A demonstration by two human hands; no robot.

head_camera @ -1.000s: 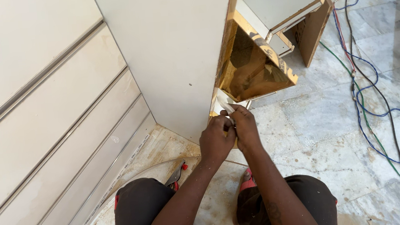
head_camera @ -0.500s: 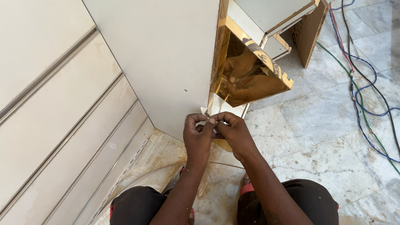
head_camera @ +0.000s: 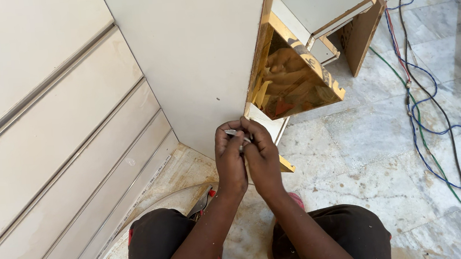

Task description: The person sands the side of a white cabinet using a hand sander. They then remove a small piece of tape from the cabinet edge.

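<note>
A tall white cabinet panel (head_camera: 196, 54) rises just beyond the fingers, its lower corner ending right above them. Left of the hands runs a wall of white drawer fronts (head_camera: 47, 134) with long horizontal grooves. Beneath everything lies the marble floor (head_camera: 366, 156), dusty near the knees. To the right of the fingers, up and beyond them, a gold mirrored panel (head_camera: 293, 79) lines the cabinet's open side, and a brown board (head_camera: 364, 34) stands further right. Well apart on the right, a tangle of blue, green and red cables (head_camera: 435, 122) trails across the floor. The person crouches in dark trousers (head_camera: 157, 247), knees either side of the arms.

The left hand (head_camera: 229, 160) and the right hand (head_camera: 262, 157) meet knuckle to knuckle at the panel's bottom corner. Between them sits a small pale strip (head_camera: 235, 132), thin and silvery, pinched at the tips of the left fingers (head_camera: 225, 132) with the right fingers (head_camera: 253, 130) closed against it from the other side. Both sets of fingers are curled together on the strip; only its short top edge shows above them. Just below the right hand a gold wedge-shaped offcut (head_camera: 286, 166) pokes out, near the floor. Behind the left wrist lies a red-handled tool (head_camera: 206, 198), partly hidden.
</note>
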